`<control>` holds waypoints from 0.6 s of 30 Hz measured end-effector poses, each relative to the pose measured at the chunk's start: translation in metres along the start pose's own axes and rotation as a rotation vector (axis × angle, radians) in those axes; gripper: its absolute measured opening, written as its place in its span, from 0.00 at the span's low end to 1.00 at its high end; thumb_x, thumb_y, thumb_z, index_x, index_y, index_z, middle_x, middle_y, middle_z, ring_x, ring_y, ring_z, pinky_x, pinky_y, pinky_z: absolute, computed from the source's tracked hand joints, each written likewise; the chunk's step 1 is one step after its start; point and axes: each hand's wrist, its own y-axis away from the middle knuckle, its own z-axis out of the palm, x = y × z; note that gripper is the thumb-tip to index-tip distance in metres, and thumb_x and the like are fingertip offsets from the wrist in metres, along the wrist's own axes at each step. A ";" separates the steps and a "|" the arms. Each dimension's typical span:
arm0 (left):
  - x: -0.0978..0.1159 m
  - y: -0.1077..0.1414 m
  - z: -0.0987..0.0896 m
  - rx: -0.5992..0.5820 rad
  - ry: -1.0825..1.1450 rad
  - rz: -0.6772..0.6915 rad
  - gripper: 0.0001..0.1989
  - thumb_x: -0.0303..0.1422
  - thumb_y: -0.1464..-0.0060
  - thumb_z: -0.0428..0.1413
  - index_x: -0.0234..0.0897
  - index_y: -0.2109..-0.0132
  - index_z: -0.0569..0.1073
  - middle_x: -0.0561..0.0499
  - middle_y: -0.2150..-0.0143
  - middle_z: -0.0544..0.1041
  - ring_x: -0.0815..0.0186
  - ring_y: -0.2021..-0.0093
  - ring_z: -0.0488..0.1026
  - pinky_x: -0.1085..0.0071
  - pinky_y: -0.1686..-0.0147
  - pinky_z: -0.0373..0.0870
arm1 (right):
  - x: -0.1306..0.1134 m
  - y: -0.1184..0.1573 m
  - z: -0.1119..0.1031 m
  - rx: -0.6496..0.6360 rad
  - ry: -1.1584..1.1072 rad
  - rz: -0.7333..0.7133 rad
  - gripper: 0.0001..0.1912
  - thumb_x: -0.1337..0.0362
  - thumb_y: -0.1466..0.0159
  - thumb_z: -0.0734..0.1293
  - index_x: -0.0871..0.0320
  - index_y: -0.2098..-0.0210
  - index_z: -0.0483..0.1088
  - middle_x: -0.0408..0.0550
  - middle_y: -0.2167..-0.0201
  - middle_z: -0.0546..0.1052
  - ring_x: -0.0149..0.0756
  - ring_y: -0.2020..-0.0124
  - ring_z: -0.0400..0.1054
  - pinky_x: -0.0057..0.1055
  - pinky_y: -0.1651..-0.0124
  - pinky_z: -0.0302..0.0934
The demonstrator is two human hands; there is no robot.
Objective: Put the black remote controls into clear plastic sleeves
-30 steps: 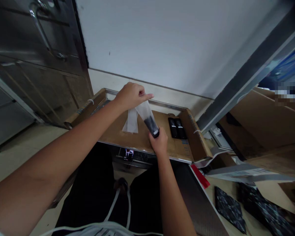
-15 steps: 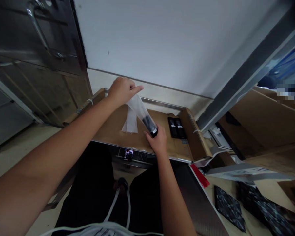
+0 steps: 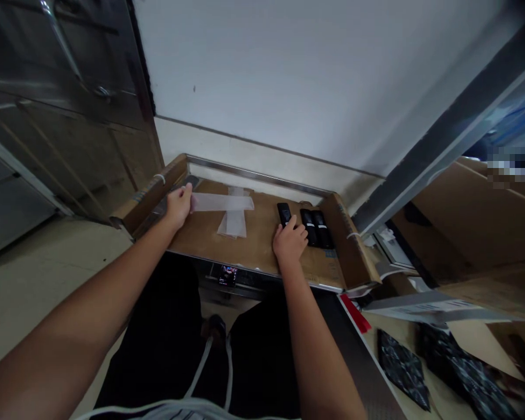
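My left hand (image 3: 179, 204) pinches one end of a translucent plastic sleeve (image 3: 223, 202) at the left of the cardboard-lined tray (image 3: 201, 236). More translucent sleeves (image 3: 235, 224) lie under its other end, near the tray's middle. Under the fingers of my right hand (image 3: 290, 240) is a black object (image 3: 283, 212), upper end showing, lower part covered by the hand. Just right of it, two similar black objects (image 3: 315, 227) with small white labels lie side by side on the cardboard.
Cardboard walls (image 3: 347, 245) flank the tray, with a white wall (image 3: 262, 76) behind. A lit phone screen (image 3: 228, 275) shows below the front edge. Dark plastic bags (image 3: 402, 367) lie at lower right, and a metal door (image 3: 70, 134) stands left.
The black object is out of the sleeve and beside the two others under my right hand. My left hand has moved left and down, with the sleeve now flat and without the object.
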 end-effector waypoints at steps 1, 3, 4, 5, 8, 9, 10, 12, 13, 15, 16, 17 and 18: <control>-0.009 0.005 0.000 0.002 0.029 -0.002 0.24 0.44 0.35 0.51 0.39 0.78 0.64 0.56 0.84 0.63 0.71 0.84 0.58 0.74 0.83 0.53 | 0.000 -0.004 0.002 -0.003 0.027 0.007 0.29 0.60 0.28 0.59 0.65 0.31 0.57 0.70 0.48 0.68 0.57 0.48 0.64 0.46 0.52 0.60; -0.021 0.010 0.000 -0.006 0.054 0.044 0.24 0.44 0.36 0.52 0.38 0.78 0.65 0.56 0.85 0.64 0.72 0.84 0.59 0.75 0.83 0.54 | 0.001 -0.013 0.005 -0.002 0.080 0.015 0.25 0.64 0.28 0.56 0.63 0.33 0.61 0.69 0.49 0.69 0.56 0.48 0.64 0.46 0.52 0.59; -0.023 0.010 0.000 -0.019 0.056 0.070 0.23 0.44 0.36 0.52 0.38 0.78 0.66 0.56 0.84 0.64 0.72 0.84 0.59 0.75 0.83 0.55 | 0.001 -0.017 0.007 0.003 0.101 0.016 0.24 0.66 0.28 0.54 0.63 0.35 0.63 0.69 0.49 0.69 0.55 0.48 0.64 0.46 0.52 0.58; -0.025 0.009 0.000 -0.033 0.057 0.084 0.23 0.44 0.36 0.52 0.38 0.77 0.66 0.56 0.84 0.64 0.72 0.84 0.60 0.75 0.83 0.55 | 0.002 -0.021 0.009 0.012 0.117 0.016 0.23 0.67 0.28 0.53 0.63 0.36 0.65 0.69 0.49 0.69 0.54 0.48 0.64 0.46 0.51 0.58; -0.025 0.006 -0.001 -0.058 0.078 0.068 0.22 0.45 0.37 0.53 0.38 0.77 0.66 0.56 0.83 0.66 0.72 0.84 0.60 0.75 0.83 0.56 | 0.006 -0.028 0.014 0.052 0.134 0.025 0.23 0.69 0.28 0.51 0.63 0.40 0.67 0.69 0.50 0.70 0.54 0.48 0.64 0.47 0.52 0.58; -0.025 0.005 -0.001 -0.063 0.086 0.062 0.22 0.45 0.37 0.53 0.38 0.76 0.65 0.56 0.83 0.66 0.72 0.84 0.60 0.75 0.83 0.56 | 0.008 -0.029 0.015 0.064 0.130 0.030 0.22 0.69 0.29 0.52 0.63 0.41 0.68 0.70 0.51 0.70 0.55 0.49 0.64 0.48 0.52 0.58; -0.025 0.005 -0.001 -0.069 0.094 0.060 0.22 0.45 0.37 0.53 0.38 0.76 0.65 0.56 0.83 0.66 0.72 0.84 0.60 0.75 0.83 0.56 | 0.011 -0.030 0.016 0.073 0.124 0.035 0.22 0.69 0.29 0.53 0.64 0.42 0.69 0.70 0.51 0.70 0.56 0.49 0.64 0.48 0.52 0.58; -0.025 0.005 -0.001 -0.081 0.104 0.067 0.22 0.44 0.37 0.53 0.38 0.76 0.66 0.56 0.83 0.66 0.72 0.84 0.60 0.74 0.83 0.56 | 0.015 -0.030 0.017 0.085 0.101 0.041 0.20 0.68 0.31 0.55 0.66 0.45 0.71 0.72 0.52 0.71 0.58 0.49 0.64 0.50 0.53 0.58; -0.026 0.006 -0.002 -0.082 0.102 0.074 0.22 0.44 0.37 0.53 0.38 0.77 0.66 0.56 0.83 0.66 0.72 0.84 0.60 0.74 0.83 0.56 | 0.016 -0.030 0.018 0.089 0.085 0.043 0.20 0.68 0.31 0.56 0.66 0.47 0.72 0.72 0.53 0.71 0.58 0.49 0.64 0.50 0.53 0.58; -0.025 0.007 -0.002 -0.077 0.090 0.083 0.22 0.43 0.36 0.53 0.38 0.77 0.66 0.55 0.83 0.66 0.72 0.83 0.60 0.74 0.82 0.56 | 0.019 -0.030 0.018 0.097 0.050 0.047 0.18 0.67 0.32 0.57 0.67 0.49 0.73 0.73 0.53 0.71 0.59 0.50 0.64 0.51 0.53 0.58; -0.025 0.007 -0.002 -0.073 0.087 0.082 0.22 0.43 0.36 0.53 0.38 0.77 0.66 0.55 0.83 0.66 0.72 0.83 0.61 0.74 0.82 0.57 | 0.019 -0.030 0.018 0.101 0.032 0.053 0.18 0.68 0.33 0.57 0.66 0.50 0.73 0.73 0.53 0.72 0.59 0.49 0.64 0.51 0.52 0.57; -0.025 0.007 -0.002 -0.071 0.087 0.076 0.22 0.43 0.36 0.53 0.38 0.77 0.66 0.55 0.83 0.66 0.72 0.83 0.61 0.74 0.82 0.57 | 0.019 -0.030 0.018 0.104 0.016 0.061 0.18 0.68 0.33 0.57 0.66 0.50 0.73 0.73 0.53 0.72 0.59 0.49 0.64 0.52 0.52 0.57; -0.024 0.007 -0.002 -0.071 0.090 0.067 0.22 0.43 0.36 0.53 0.38 0.77 0.66 0.56 0.83 0.66 0.72 0.83 0.60 0.74 0.82 0.57 | 0.019 -0.030 0.018 0.105 0.002 0.070 0.17 0.68 0.33 0.58 0.66 0.50 0.73 0.72 0.53 0.72 0.59 0.49 0.64 0.52 0.51 0.57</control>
